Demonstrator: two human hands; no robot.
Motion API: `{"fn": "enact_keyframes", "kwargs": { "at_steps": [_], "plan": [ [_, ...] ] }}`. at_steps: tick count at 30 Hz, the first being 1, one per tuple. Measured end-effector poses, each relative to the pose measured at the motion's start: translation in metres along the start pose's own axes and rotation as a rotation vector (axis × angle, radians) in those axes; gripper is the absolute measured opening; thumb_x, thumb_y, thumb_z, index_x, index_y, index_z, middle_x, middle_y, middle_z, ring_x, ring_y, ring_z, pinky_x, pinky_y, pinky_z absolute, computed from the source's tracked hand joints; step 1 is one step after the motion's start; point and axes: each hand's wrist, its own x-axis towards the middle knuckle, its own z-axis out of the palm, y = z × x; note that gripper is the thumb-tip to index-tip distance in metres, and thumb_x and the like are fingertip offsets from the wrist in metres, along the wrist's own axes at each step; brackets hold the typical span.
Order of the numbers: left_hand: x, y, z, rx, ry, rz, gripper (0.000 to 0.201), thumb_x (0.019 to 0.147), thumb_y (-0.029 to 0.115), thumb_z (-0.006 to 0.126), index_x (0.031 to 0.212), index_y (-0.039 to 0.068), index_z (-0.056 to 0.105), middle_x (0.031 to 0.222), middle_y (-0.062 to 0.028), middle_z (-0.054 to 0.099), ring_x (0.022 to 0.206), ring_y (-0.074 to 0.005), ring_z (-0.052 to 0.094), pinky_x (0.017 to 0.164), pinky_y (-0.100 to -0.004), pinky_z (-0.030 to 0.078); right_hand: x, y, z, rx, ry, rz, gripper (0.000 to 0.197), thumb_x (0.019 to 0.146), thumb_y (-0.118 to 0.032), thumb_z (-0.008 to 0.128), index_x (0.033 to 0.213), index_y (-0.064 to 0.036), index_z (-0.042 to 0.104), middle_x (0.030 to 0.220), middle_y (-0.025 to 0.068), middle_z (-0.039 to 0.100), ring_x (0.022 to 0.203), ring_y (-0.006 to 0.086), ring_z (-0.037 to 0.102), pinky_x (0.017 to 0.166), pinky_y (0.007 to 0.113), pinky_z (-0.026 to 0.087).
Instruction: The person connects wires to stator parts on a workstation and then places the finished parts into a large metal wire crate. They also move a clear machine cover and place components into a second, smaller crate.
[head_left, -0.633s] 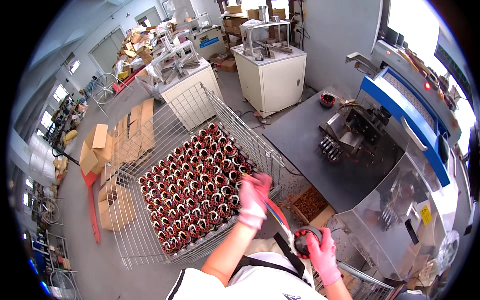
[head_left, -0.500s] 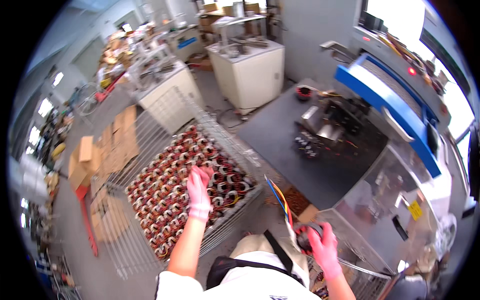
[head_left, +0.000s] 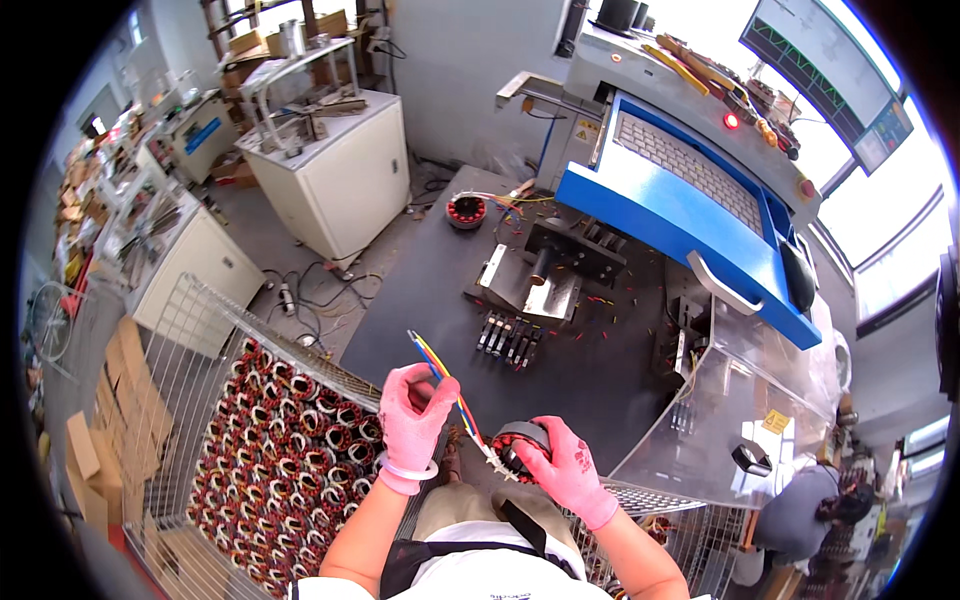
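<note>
In front of my body, my right hand [head_left: 568,468], in a pink glove, grips a motor stator [head_left: 512,440] with a dark ring and red insulation inside. Blue, yellow, red and white lead wires [head_left: 466,412] run up and left from it. My left hand [head_left: 410,418], also gloved in pink, has its fingers closed around these wires, whose ends stick out above the thumb. Beyond my hands, the dark tabletop [head_left: 400,320] carries a metal fixture [head_left: 540,280] with a round post and a row of small clamp-like connectors [head_left: 508,340]. Another stator [head_left: 466,211] lies at its far left.
At left, a wire cage [head_left: 165,500] holds many stators in rows. A blue keyboard drawer [head_left: 660,225] juts over the table from a machine with a monitor [head_left: 830,75]. A clear hinged cover [head_left: 690,440] stands at right. White cabinets [head_left: 335,190] stand behind; a person [head_left: 800,515] bends at far right.
My view has turned right toward the table. My left hand has left the stators in the cage and now holds the wires; my right hand has raised the stator beside it.
</note>
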Motion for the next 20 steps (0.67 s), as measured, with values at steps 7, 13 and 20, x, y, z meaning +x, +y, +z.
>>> {"fn": "enact_keyframes", "kwargs": {
  "at_steps": [7, 13, 20],
  "plan": [
    [0.089, -0.017, -0.015, 0.197, -0.225, -0.466, 0.033, 0.087, 0.031, 0.072, 0.073, 0.003, 0.061, 0.055, 0.0046, 0.048, 0.043, -0.0022, 0.039, 0.039, -0.0215, 0.028, 0.046, -0.018, 0.033, -0.138, 0.136, -0.016, 0.042, 0.082, -0.029, 0.071, 0.111, -0.0011, 0.057, 0.096, 0.018, 0.064, 0.085, 0.032, 0.066, 0.075, 0.038, 0.052],
    [0.112, -0.038, -0.019, -0.198, 0.109, -0.575, 0.028, 0.091, 0.031, 0.066, 0.082, 0.005, 0.06, 0.059, 0.0035, 0.047, 0.039, -0.0037, 0.037, 0.035, -0.0187, 0.026, 0.071, -0.01, 0.044, -0.094, 0.199, 0.067, 0.046, 0.082, -0.03, 0.07, 0.113, -0.0001, 0.057, 0.1, 0.0191, 0.063, 0.086, 0.0325, 0.066, 0.076, 0.038, 0.052],
    [0.093, -0.03, -0.024, -0.067, -0.156, -0.239, 0.011, 0.087, 0.011, 0.07, 0.093, 0.004, 0.064, 0.073, -0.0007, 0.062, 0.05, -0.0061, 0.052, 0.042, -0.0198, 0.039, 0.082, -0.011, 0.047, -0.164, 0.205, 0.08, 0.048, 0.081, -0.031, 0.071, 0.116, -0.0009, 0.056, 0.104, 0.0196, 0.063, 0.089, 0.0326, 0.065, 0.077, 0.039, 0.052]
  ]
}}
